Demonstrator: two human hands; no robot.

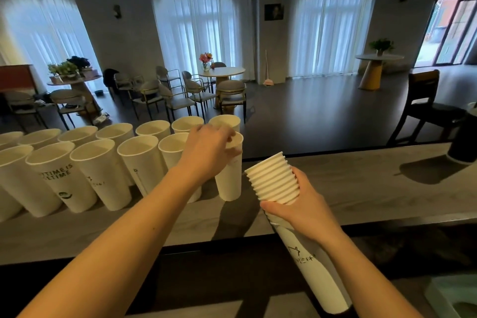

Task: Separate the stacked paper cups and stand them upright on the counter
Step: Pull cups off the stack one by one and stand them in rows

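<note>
My right hand (299, 204) grips a stack of nested white paper cups (275, 179), tilted, with its rims pointing up-left and its base low near the counter's near edge. My left hand (209, 150) holds a single white paper cup (229, 181) by its rim; that cup stands upright on the grey counter (361, 188) at the right end of the front row. Several separated white cups (100, 170) stand upright in two rows along the counter's left half, some with dark print.
A dark cylindrical container (462, 142) stands at the counter's far right. The counter's back edge drops off to a café room with tables and chairs. A pale green sink or tub (456, 297) sits at the lower right below the counter.
</note>
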